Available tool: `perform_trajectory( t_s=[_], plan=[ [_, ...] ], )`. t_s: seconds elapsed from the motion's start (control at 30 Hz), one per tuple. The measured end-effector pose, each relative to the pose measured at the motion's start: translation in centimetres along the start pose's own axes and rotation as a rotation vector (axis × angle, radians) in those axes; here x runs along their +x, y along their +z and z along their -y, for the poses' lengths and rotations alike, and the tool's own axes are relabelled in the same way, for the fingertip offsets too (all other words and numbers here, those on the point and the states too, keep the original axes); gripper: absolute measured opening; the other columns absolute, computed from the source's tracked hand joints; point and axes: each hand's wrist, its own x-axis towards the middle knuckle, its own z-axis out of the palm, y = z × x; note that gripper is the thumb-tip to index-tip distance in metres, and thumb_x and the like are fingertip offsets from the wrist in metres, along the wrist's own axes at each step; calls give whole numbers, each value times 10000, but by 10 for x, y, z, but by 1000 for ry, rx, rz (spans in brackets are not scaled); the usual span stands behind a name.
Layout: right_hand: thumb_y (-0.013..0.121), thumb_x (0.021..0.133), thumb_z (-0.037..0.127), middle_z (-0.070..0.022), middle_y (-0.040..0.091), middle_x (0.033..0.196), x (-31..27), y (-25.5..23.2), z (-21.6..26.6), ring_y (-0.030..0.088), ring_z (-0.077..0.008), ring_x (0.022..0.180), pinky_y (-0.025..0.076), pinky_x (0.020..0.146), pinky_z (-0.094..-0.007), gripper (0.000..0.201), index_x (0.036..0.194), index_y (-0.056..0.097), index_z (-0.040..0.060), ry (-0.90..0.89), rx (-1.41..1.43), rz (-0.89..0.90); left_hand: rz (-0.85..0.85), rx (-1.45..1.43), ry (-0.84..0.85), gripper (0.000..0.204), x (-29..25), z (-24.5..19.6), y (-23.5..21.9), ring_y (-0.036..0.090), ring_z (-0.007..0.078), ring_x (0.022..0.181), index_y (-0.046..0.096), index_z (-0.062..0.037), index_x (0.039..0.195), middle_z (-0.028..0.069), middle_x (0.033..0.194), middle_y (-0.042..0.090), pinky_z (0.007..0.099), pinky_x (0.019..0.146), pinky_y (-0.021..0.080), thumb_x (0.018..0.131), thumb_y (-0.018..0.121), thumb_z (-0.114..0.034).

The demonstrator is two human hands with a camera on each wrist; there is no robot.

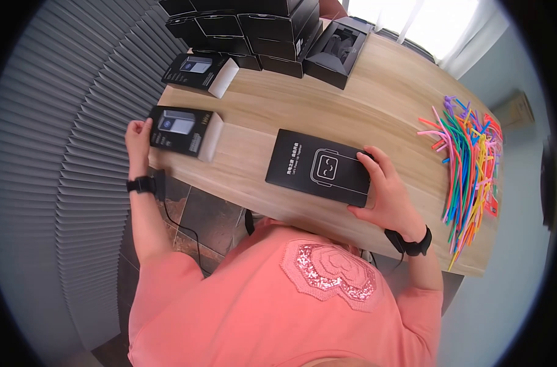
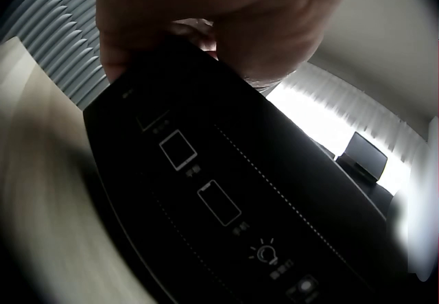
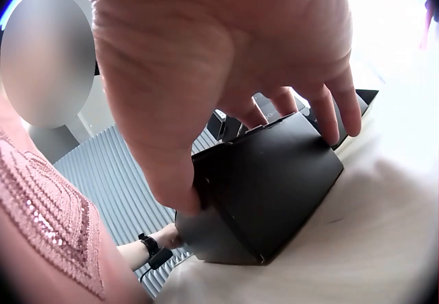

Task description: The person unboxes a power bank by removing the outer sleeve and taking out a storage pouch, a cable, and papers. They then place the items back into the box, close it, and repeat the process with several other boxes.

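Observation:
My left hand (image 1: 138, 136) grips the left end of a black box (image 1: 187, 131) with a power-device picture on top and a white end. In the left wrist view, the fingers curl over the edge of this box (image 2: 199, 194), whose side carries small tablet, phone and bulb icons. My right hand (image 1: 388, 189) holds the right end of another black box (image 1: 291, 162), printed with a smiling robot face and white text. Seen from the right wrist, the thumb lies along the near side of that box (image 3: 274, 173) and the fingers along its far side.
A second picture-topped box (image 1: 196, 70) lies behind the left one. Stacked black boxes (image 1: 220, 27) stand at the back, beside an open box (image 1: 339, 52) with dark contents. Colourful bendy straws (image 1: 468, 165) lie at the right of the wooden table (image 1: 254, 110). A pleated grey curtain (image 1: 95, 134) hangs left.

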Motion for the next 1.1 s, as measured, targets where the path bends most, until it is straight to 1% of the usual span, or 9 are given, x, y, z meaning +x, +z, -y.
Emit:
perform_trajectory(
  t_s=[0.2,0.27,0.3,0.4,0.53,0.6,0.73,0.83,1.1],
  plan=[
    [885,586,184,-209,396,1454,-5,-1,-2,502,-415,1266,473,1027,-443,938,1407,458,33,41,-27,-43,-15,133,35,304,58,15,3,549,109,698,628,-20,863,30,753,624,273,666,453,942,709,-302],
    [890,590,176,-205,401,1454,-8,-3,-4,497,-413,1278,473,1030,-444,953,1418,439,34,50,-54,-70,-116,392,138,371,63,7,15,628,234,743,651,-4,945,124,830,674,357,745,500,945,679,-374],
    [890,590,176,-205,401,1454,-12,-3,-5,497,-413,1278,473,1030,-444,953,1418,439,34,76,-57,-73,-153,454,141,420,63,3,18,650,333,891,647,5,1029,188,911,678,421,831,504,946,655,-407],
    [902,594,169,-207,401,1463,-16,-5,-12,479,-418,1300,458,1051,-441,1029,1467,373,40,129,-25,-128,-306,677,255,488,41,-56,25,573,343,1141,615,15,1155,209,1107,630,416,941,463,902,711,-392],
    [915,592,172,-215,390,1479,-20,-10,-20,457,-419,1325,432,1081,-428,1131,1519,280,39,174,118,-112,118,215,411,598,-49,-191,66,523,357,1210,579,-14,1274,185,1308,543,439,1034,416,822,789,-346],
    [917,589,176,-216,385,1485,-19,-12,-22,452,-418,1329,425,1088,-423,1153,1528,263,37,190,154,-74,459,136,665,824,-87,-222,97,446,376,1332,498,-44,1384,202,1419,478,444,1105,371,721,860,-372],
    [923,581,182,-221,386,1483,-18,-14,-18,467,-412,1317,443,1070,-423,1155,1522,270,28,185,74,-49,970,204,777,1142,-139,-247,153,292,367,1464,284,-69,1537,188,1560,315,469,1177,276,625,897,-382],
    [929,574,196,-225,386,1481,-22,-11,-13,476,-413,1307,453,1058,-424,1165,1519,271,22,219,45,-50,949,308,1004,1166,-157,-267,177,336,391,1425,296,-55,1527,208,1520,358,508,1150,289,598,903,-412],
    [946,565,239,-234,408,1465,-32,-5,-21,477,-398,1316,444,1069,-434,1240,1543,216,18,249,143,-103,1008,88,964,1161,-162,-256,203,453,378,1315,314,-6,1503,198,1388,497,513,1074,337,587,887,-431]
  ],
)
